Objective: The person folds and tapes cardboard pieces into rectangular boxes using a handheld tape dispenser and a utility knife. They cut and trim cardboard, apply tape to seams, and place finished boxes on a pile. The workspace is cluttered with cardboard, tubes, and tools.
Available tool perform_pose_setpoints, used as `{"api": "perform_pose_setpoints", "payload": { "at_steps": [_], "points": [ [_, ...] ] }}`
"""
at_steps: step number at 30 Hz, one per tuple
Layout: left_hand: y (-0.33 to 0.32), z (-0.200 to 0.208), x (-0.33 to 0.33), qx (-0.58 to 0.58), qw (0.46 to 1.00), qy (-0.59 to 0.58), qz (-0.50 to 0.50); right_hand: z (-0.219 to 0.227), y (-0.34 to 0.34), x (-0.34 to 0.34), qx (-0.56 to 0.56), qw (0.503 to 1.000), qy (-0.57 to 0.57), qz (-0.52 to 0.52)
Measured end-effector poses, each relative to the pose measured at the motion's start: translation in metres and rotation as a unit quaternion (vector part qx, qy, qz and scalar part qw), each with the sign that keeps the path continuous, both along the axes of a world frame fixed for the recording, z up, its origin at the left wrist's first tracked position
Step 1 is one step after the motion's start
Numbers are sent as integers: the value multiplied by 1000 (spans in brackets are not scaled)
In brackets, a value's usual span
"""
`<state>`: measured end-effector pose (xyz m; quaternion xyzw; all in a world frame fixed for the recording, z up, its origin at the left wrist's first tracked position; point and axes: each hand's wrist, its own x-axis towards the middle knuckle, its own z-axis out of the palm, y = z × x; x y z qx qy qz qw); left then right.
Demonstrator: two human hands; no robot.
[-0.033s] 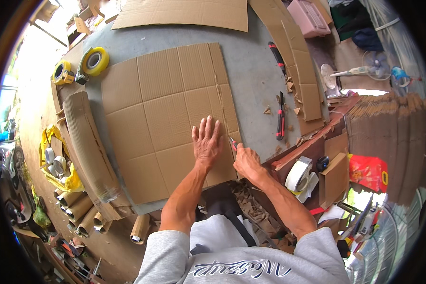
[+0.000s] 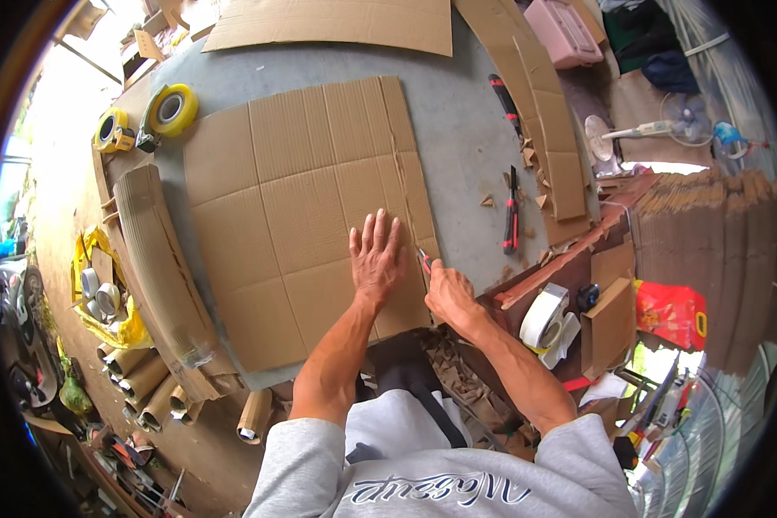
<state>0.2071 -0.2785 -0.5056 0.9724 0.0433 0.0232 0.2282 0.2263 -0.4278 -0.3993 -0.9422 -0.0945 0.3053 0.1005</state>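
Note:
A creased brown cardboard sheet [image 2: 298,220] lies flat on the grey tabletop [image 2: 466,129]. My left hand [image 2: 377,262] rests palm down on it with the fingers stretched out, near its right side. Just right of that, my right hand [image 2: 451,293] is closed round a red and black utility knife [image 2: 426,260]. The knife's front end points away from me at a slit or crease line running along the sheet's right margin. My fist hides most of the handle. Another utility knife [image 2: 511,211] lies to the right, and a further black-and-red cutter [image 2: 504,99] lies beyond it.
Yellow tape rolls [image 2: 173,110] stand at the far left. A folded cardboard piece [image 2: 164,268] lies along the left edge. Cardboard strips [image 2: 548,121] and scraps lie at the right, another sheet [image 2: 332,26] at the far side. A white tape roll [image 2: 544,318] sits below the table's right edge.

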Motion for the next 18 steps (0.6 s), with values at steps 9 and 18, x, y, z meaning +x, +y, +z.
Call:
{"api": "perform_pose_setpoints", "payload": {
  "at_steps": [9, 18],
  "points": [
    [0, -6, -4, -19, 1000, -6, -3, 23, -65, -25, -80, 982, 164, 48],
    [0, -4, 2, 11, 1000, -11, -4, -87, -25, 34, 130, 941, -107, -295]
  ]
}}
